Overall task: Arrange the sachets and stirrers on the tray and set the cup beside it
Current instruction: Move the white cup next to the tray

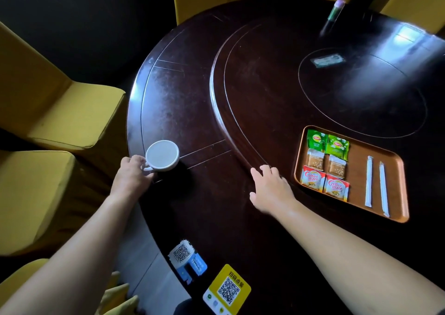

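Note:
A white cup (pixel 161 155) stands near the left edge of the dark round table. My left hand (pixel 132 175) is closed on its handle. The orange-brown tray (pixel 356 206) lies at the right on the raised turntable. On it sit two green tea sachets (pixel 327 144), two beige sachets (pixel 325 162) and two red-and-white creamer sachets (pixel 323 183) in paired rows. Two white wrapped stirrers (pixel 375 184) lie side by side to their right. My right hand (pixel 269 187) rests flat on the table, fingers spread, just left of the tray, holding nothing.
Yellow covered chairs (pixel 55 112) crowd the table's left side and back. Two QR code stickers (pixel 226 290) sit at the near table edge. A dark bottle-like object (pixel 333 16) stands at the far side, and a small card (pixel 327 60) lies at the turntable's centre.

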